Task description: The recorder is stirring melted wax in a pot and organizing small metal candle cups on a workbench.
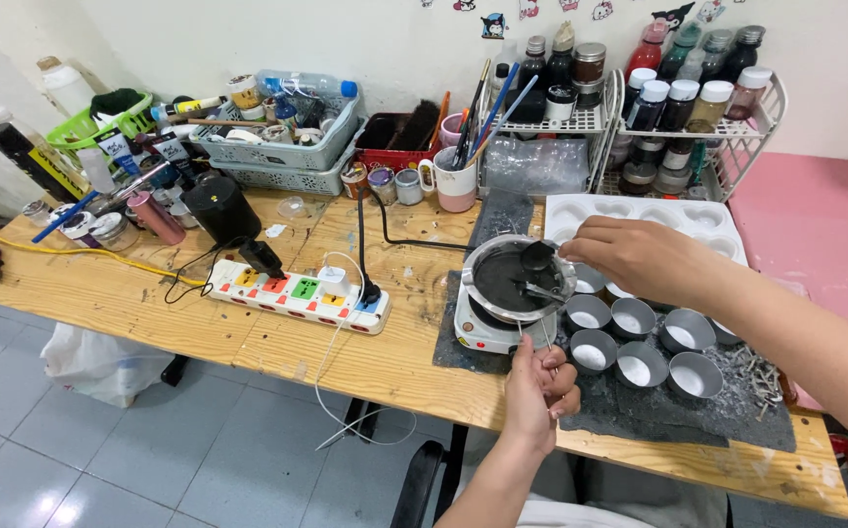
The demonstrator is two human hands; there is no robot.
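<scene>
My right hand [639, 256] reaches over a small metal pot [514, 281] of dark liquid and holds a black spoon [537, 257] by its handle, the bowl over the pot. The pot stands on a small white electric hot plate [487, 332]. My left hand [541, 386] is closed below the hot plate at the table's front edge, pinching a thin white wick [548, 337] that rises toward the pot. Several round metal cups [629, 337] with white filling sit on a dark mat [639, 411] just right of the pot.
A white power strip [297, 291] with coloured switches lies left of the hot plate, cords trailing. A white mould tray [639, 215], a mug of brushes [455, 176], wire racks of bottles [688, 108], baskets [277, 147] and a black cup [220, 208] crowd the back of the wooden table [101, 293].
</scene>
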